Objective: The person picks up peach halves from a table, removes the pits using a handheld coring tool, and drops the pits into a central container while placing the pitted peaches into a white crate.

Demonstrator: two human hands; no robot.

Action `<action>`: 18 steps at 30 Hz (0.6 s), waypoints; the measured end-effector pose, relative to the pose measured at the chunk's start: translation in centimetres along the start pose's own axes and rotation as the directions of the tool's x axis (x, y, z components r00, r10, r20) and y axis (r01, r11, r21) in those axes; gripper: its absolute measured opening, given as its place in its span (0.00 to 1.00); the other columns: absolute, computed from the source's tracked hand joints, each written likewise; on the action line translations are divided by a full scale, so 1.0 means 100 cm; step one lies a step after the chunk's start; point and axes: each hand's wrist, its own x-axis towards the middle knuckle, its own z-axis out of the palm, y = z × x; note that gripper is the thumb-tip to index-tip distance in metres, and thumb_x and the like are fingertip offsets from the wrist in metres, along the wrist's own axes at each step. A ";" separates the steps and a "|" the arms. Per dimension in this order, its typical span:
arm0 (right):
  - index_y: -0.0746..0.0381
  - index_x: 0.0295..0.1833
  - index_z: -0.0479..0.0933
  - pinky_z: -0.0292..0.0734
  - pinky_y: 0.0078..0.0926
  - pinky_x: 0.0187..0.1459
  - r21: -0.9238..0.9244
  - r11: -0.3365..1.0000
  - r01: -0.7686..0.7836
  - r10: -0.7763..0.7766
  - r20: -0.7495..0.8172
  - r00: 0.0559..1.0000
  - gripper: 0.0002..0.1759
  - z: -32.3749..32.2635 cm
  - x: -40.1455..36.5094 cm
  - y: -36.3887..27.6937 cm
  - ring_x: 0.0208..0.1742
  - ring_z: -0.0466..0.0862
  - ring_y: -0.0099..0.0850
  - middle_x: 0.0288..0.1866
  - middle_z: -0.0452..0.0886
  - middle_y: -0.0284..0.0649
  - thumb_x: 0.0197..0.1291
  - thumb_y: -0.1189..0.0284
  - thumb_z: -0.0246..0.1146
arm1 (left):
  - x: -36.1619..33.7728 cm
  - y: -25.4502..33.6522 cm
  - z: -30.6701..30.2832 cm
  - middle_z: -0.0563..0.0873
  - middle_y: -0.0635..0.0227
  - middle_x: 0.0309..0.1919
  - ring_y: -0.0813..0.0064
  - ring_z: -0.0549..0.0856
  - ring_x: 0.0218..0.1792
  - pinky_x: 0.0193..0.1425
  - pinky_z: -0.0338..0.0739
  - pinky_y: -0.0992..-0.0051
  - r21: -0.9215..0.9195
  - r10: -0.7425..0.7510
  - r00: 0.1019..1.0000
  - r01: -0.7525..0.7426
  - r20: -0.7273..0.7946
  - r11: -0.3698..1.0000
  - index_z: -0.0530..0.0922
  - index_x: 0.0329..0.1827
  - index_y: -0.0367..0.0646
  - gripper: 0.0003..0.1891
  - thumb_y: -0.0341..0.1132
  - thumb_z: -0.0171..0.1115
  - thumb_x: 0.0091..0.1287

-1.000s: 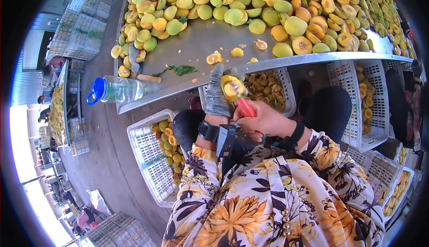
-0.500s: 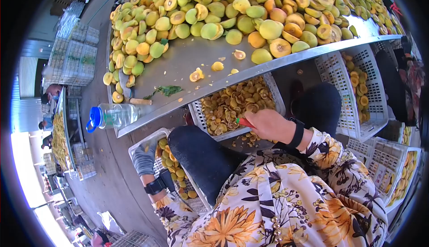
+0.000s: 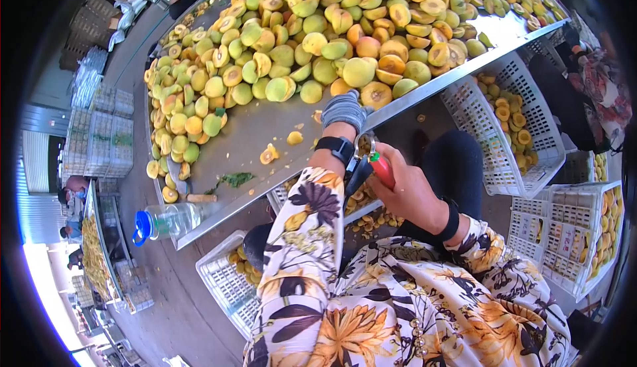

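My left hand, in a grey glove, reaches over the metal table's front edge onto the near side of a heap of yellow peaches. Its fingers point away from me, mostly hidden, so any grip cannot be made out. A cut peach half lies just right of the glove. My right hand, bare, is closed around the red handle of a pitting tool. The tool's metal loop points up, close to my left wrist.
The metal table holds peach scraps, a leaf and a wooden-handled knife. A blue-capped bottle is at its left corner. White crates of peaches stand at left and right. Another person's patterned sleeve shows at far right.
My left hand has risen from the crate at lower left to the peaches at the table edge. My right hand, still holding the pitting tool, has shifted slightly. The view has turned a little.
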 end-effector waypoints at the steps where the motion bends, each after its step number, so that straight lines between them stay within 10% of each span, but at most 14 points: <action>1: 0.65 0.58 0.59 0.76 0.41 0.35 -0.005 1.000 0.025 -0.026 -0.043 0.999 0.30 -0.002 -0.002 0.004 0.33 0.80 0.51 0.35 0.79 0.53 0.50 0.74 0.62 | 0.007 0.006 0.003 0.81 0.53 0.44 0.55 0.80 0.46 0.51 0.73 0.64 0.073 -0.042 0.998 0.039 0.039 0.997 0.76 0.50 0.45 0.25 0.50 0.63 0.53; 6: 0.65 0.57 0.61 0.76 0.40 0.33 0.025 0.999 -0.030 0.031 -0.044 0.999 0.28 -0.007 0.000 0.010 0.32 0.80 0.50 0.35 0.78 0.53 0.50 0.74 0.61 | 0.010 -0.027 -0.008 0.81 0.55 0.45 0.54 0.80 0.46 0.52 0.74 0.62 0.115 -0.068 0.984 0.049 0.165 0.992 0.75 0.51 0.45 0.29 0.48 0.69 0.46; 9: 0.65 0.56 0.62 0.75 0.40 0.32 0.081 0.997 0.013 -0.008 -0.069 0.998 0.27 -0.002 0.005 0.013 0.31 0.80 0.50 0.33 0.78 0.53 0.50 0.74 0.61 | -0.014 -0.080 -0.014 0.82 0.55 0.43 0.59 0.83 0.38 0.41 0.79 0.67 0.095 -0.062 0.998 0.063 -0.015 0.993 0.76 0.48 0.44 0.26 0.48 0.68 0.49; 11: 0.65 0.56 0.62 0.74 0.40 0.31 0.133 0.990 0.043 -0.033 -0.078 0.996 0.26 0.002 0.009 0.011 0.31 0.79 0.50 0.32 0.78 0.53 0.51 0.74 0.61 | -0.039 -0.109 -0.022 0.83 0.58 0.35 0.67 0.83 0.35 0.29 0.77 0.77 -0.843 -0.186 0.980 0.157 0.070 0.515 0.75 0.50 0.43 0.24 0.51 0.60 0.58; 12: 0.65 0.55 0.64 0.74 0.37 0.31 0.146 0.989 0.011 -0.006 -0.033 0.999 0.25 0.003 0.011 0.009 0.30 0.79 0.51 0.30 0.77 0.53 0.50 0.74 0.62 | -0.057 -0.112 -0.027 0.83 0.58 0.35 0.67 0.83 0.35 0.29 0.77 0.77 -0.838 -0.202 0.977 0.164 0.066 0.521 0.75 0.50 0.43 0.24 0.51 0.60 0.58; 14: 0.65 0.54 0.65 0.73 0.35 0.30 0.167 0.986 -0.009 0.006 0.019 1.000 0.24 0.012 0.020 0.005 0.29 0.78 0.51 0.28 0.77 0.53 0.50 0.74 0.63 | -0.093 -0.113 -0.041 0.82 0.61 0.35 0.72 0.82 0.32 0.20 0.71 0.85 -1.000 0.014 1.000 -0.012 -0.012 -0.029 0.72 0.52 0.42 0.27 0.57 0.51 0.62; 18: 0.67 0.47 0.67 0.72 0.40 0.28 0.156 0.981 0.115 -0.128 0.079 0.989 0.18 0.034 0.028 -0.008 0.28 0.78 0.52 0.24 0.76 0.55 0.51 0.72 0.62 | -0.137 -0.088 -0.046 0.82 0.62 0.37 0.75 0.81 0.23 0.15 0.68 0.86 -0.973 -0.175 0.973 0.113 0.149 -0.200 0.70 0.53 0.43 0.36 0.68 0.48 0.57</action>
